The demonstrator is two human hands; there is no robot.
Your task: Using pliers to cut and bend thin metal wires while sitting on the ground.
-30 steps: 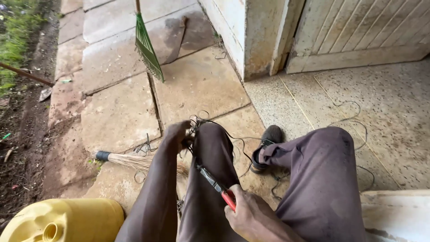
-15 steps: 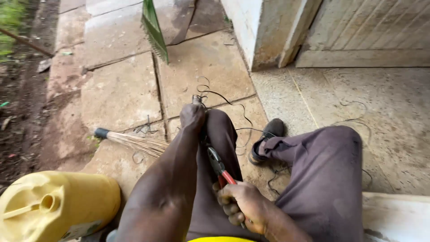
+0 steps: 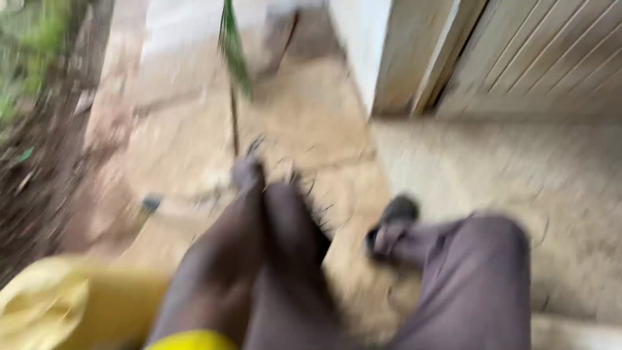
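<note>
The whole head view is motion-blurred. My left arm reaches forward from the bottom edge, and my left hand (image 3: 249, 172) rests at the far end of my left knee (image 3: 291, 223), among thin dark wire strands (image 3: 311, 194). Its fingers look curled, but the blur hides whether they grip anything. My right hand is out of the picture, and no tool shows. My right leg in grey trousers (image 3: 486, 272) bends to the right, ending in a black shoe (image 3: 395, 212) on the stone slabs.
A yellow plastic can (image 3: 45, 304) stands at the bottom left. A green rake-like head (image 3: 232, 45) lies on the paving ahead, and a broom's dark tip (image 3: 150, 203) to the left. A wall corner (image 3: 369, 52) and a pale slatted door (image 3: 544, 58) are at the upper right.
The view has swung and gone blurry. My right hand with the red-handled pliers has dropped out of view. My left hand stays at the knee.
</note>
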